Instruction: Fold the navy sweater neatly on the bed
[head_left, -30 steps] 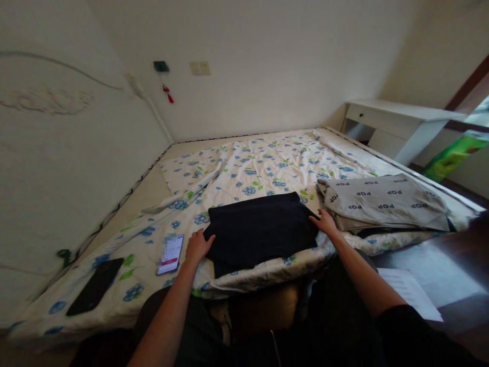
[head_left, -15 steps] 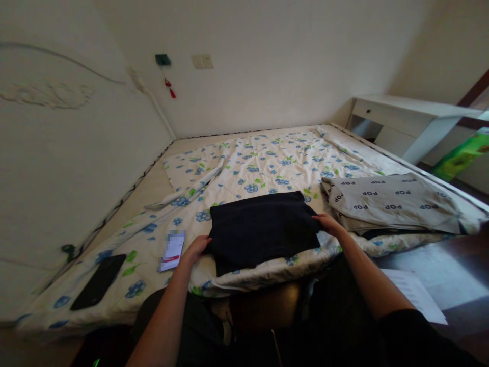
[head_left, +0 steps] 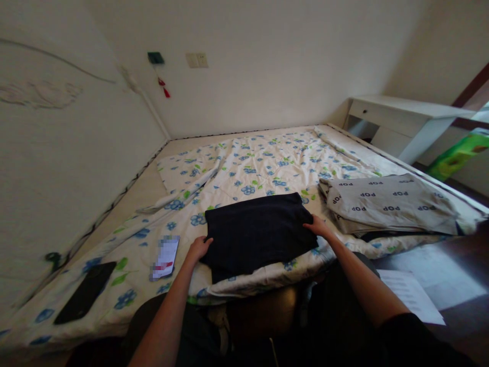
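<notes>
A dark navy garment [head_left: 255,234], folded into a rough rectangle, lies at the front edge of the bed; I cannot tell exactly what kind of garment it is. My left hand [head_left: 199,248] pinches its left edge, thumb on top. At its right edge, my right hand [head_left: 318,226] grips the cloth between thumb and fingers. Beneath it spreads a white sheet [head_left: 225,191] with blue flowers and green leaves. To the right of my right hand sits a stack of folded grey clothes [head_left: 385,204] printed with "POP".
A lit phone [head_left: 165,257] and a black phone-shaped object [head_left: 84,293] lie on the sheet at left. A white desk [head_left: 405,114] stands beyond the bed at right. Printed papers [head_left: 412,295] are at lower right. A green bag-like item [head_left: 458,153] is at far right.
My right hand has shifted slightly inward and down along the garment's right edge. My left hand still grips the left edge. The view has turned a little.
</notes>
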{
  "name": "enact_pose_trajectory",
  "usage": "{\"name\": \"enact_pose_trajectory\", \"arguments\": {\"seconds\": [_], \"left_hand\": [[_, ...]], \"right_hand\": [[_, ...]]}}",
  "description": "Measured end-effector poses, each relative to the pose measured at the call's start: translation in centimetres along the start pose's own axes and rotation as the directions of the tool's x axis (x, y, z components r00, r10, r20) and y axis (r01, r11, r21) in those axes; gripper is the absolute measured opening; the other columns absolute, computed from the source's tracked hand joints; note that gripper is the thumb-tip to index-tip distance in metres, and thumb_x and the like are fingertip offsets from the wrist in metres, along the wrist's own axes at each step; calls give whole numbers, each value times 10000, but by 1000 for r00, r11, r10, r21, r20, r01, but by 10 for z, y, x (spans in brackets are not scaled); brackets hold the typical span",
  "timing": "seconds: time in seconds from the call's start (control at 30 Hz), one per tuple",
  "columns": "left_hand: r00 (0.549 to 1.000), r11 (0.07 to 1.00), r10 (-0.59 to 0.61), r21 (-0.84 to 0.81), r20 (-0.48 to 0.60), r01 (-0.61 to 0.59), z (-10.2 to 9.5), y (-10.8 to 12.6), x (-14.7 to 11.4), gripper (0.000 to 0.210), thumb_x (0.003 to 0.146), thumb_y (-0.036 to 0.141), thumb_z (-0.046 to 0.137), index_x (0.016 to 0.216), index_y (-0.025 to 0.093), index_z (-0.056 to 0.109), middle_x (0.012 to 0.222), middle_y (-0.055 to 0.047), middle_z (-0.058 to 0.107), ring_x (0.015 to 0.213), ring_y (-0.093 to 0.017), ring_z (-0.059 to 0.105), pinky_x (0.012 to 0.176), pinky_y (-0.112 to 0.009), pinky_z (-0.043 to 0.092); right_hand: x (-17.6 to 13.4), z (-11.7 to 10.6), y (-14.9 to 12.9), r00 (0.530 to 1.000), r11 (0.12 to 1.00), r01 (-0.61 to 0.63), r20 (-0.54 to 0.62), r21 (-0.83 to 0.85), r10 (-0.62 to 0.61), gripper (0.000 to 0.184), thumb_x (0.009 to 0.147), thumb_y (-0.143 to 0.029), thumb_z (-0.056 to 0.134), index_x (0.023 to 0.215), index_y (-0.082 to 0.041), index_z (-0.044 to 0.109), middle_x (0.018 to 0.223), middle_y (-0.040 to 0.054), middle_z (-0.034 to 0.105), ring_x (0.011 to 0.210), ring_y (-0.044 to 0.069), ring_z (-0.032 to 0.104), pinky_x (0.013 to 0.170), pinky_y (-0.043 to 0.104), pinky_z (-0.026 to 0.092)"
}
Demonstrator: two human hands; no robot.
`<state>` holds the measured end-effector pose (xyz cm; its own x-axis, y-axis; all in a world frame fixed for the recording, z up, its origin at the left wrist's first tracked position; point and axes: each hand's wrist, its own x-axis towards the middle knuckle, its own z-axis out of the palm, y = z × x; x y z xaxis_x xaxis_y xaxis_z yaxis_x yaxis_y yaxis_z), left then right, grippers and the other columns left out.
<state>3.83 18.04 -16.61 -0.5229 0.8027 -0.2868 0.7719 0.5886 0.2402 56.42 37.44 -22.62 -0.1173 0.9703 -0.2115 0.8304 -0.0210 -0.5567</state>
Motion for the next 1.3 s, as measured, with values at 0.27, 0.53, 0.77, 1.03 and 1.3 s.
{"name": "enact_pose_trajectory", "arguments": {"seconds": [0.27,0.53,0.77,1.03,1.3], "left_hand": [[988,980,104,179,-114,-82,2,7,1,654,990,322,624,1605,106,584,1525,-238,717,1355,-368,733,1124,-454,581],[835,843,531,199,-147,-501,9,44,65,626,1117,404,460,1690,172,556,1787,-133,510,1681,-321,428,1394,-501,332],[954,915,295,269,63,-301,19,29,124,879,1117,667,380,1831,161,300,1888,-184,260,1753,-382,262,1402,-603,248],[949,906,302,282,96,-317,29,13,131,1034,1060,751,463,1853,148,187,1906,-200,131,1776,-407,160,1406,-642,195],[950,917,299,249,93,-313,35,7,142,1028,1053,776,467,1856,194,197,1918,-171,133,1779,-393,158,1411,-633,180]], "right_hand": [[-2,13,7,996,976,-51,-83,-211,35,804,938,-413,810,1632,-103,548,1482,286,694,1402,429,678,1142,489,540],[-13,56,-37,934,907,312,-87,-282,-348,772,1067,-411,553,1789,-197,383,1824,158,410,1716,372,313,1391,604,251],[-7,96,-76,960,904,197,-114,-379,-257,696,1134,-375,396,1773,-101,421,1838,194,370,1747,396,241,1395,701,121],[26,222,-268,867,836,477,-12,-271,-498,837,1057,-586,516,1768,-145,481,1835,140,379,1767,368,198,1425,542,175],[70,267,-317,919,876,365,-24,-315,-392,991,916,-770,640,1587,-42,687,1751,264,480,1763,465,122,1410,514,9]]}}
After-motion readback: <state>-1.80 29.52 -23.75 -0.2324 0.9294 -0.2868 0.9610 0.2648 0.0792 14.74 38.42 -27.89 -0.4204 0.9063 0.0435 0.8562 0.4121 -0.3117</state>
